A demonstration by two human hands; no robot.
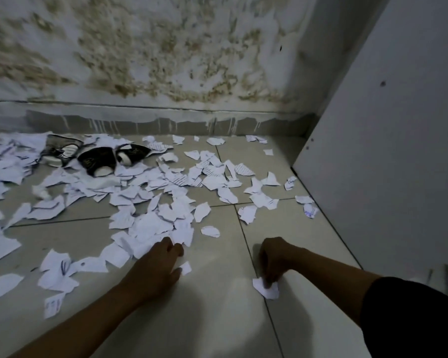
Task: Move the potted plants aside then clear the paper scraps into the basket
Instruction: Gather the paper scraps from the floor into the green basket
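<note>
Torn white paper scraps, many with blue handwriting, lie scattered over the pale grey tiled floor, thickest toward the stained, peeling wall and thinning out toward the person. Taking the tall white cabinet panel as the landmark, the bulk of the litter lies well to its left, with a few stray pieces just beside its base. The left hand rests at the near edge of the pile, fingers curled loosely onto the paper with one small scrap touching its thumb side; it looks to be gathering rather than firmly holding. The right hand, nearer the panel, is pinched narrow on a single crumpled white scrap that touches the floor. Some dark black-and-white cloth items lie among the paper close to the wall, far left of the panel; what they are I cannot tell. No potted plants and no basket are in view, so the plants have probably been moved aside, though that cannot be confirmed. The clearing itself seems barely started: nearly all the scraps are on the floor, and the strip nearest the person is the only mostly bare part.
</note>
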